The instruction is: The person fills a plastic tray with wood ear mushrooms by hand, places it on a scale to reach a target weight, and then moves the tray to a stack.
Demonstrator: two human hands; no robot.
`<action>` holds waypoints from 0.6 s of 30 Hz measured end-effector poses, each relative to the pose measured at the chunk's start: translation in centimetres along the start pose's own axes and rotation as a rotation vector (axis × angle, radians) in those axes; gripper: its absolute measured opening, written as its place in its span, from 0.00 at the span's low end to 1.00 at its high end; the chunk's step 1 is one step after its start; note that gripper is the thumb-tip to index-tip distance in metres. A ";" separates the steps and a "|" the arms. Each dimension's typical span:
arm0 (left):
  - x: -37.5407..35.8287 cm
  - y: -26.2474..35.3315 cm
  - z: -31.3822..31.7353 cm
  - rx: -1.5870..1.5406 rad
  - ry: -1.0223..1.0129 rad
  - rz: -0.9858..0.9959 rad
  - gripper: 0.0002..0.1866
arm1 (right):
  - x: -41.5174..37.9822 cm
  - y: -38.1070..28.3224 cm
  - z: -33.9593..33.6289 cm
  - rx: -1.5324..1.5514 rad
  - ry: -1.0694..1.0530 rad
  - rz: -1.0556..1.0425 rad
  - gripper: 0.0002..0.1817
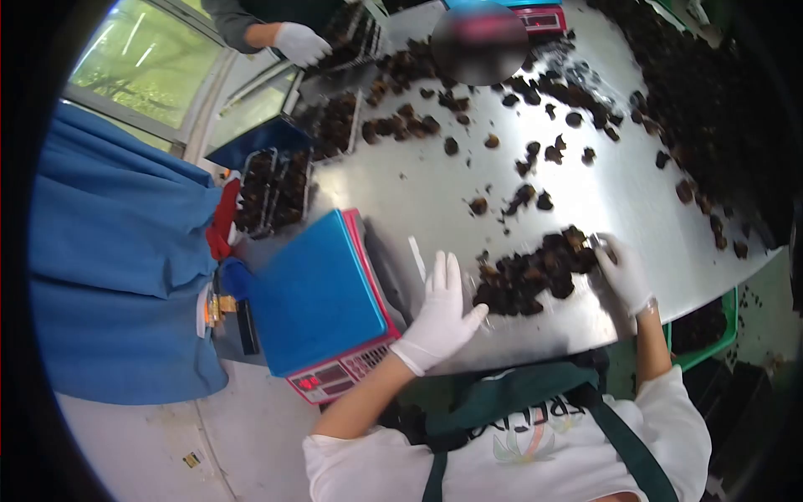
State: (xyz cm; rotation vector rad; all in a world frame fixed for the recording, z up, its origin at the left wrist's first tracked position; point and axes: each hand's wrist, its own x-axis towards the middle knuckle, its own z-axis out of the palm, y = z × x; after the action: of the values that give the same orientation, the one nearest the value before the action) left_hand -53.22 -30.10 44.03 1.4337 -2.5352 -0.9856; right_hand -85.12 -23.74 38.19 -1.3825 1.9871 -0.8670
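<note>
A heap of dark brown, curled pieces that look like wood ear mushrooms [531, 280] lies on the steel table [393, 188] between my hands. My left hand [439, 318], in a white glove, is flat and open at the heap's left end, fingers pointing away from me. At the right end is my right hand [623, 272], also gloved, its fingers curled in by the pieces. Something small and shiny shows at those fingertips, too small to name. A narrow white strip [416, 258] lies beyond my left fingertips.
Left of me stands a scale with a blue top [322, 293]. Filled clear trays [272, 192] sit beyond it. Another person's gloved hand [301, 43] is at the far left. A large dark heap [711, 109] covers the right side; a green crate [729, 322] stands below the edge.
</note>
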 end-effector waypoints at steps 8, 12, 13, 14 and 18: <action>-2.6 1.2 6.9 -0.716 0.355 -0.146 0.41 | 0.9 1.6 0.1 0.054 -0.035 -0.081 0.16; -6.4 2.2 1.8 -0.893 0.507 -0.140 0.36 | 2.1 -4.9 -1.5 0.249 -0.141 -0.124 0.16; -7.6 2.2 0.3 -0.908 0.543 -0.162 0.35 | 2.3 -7.5 -1.9 0.237 -0.202 -0.140 0.15; -8.9 2.0 -0.8 -0.987 0.606 -0.183 0.34 | 2.5 -9.5 -1.2 0.294 -0.231 -0.169 0.15; -14.5 -1.7 -3.1 -1.150 0.864 -0.206 0.32 | 4.1 -15.2 5.1 0.412 -0.400 -0.340 0.15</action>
State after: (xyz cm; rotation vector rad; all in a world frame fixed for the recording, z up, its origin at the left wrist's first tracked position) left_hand -42.67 -20.78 49.02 1.2586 -0.9182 -1.1562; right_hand -73.71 -32.52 46.37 -1.5195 1.2153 -0.9872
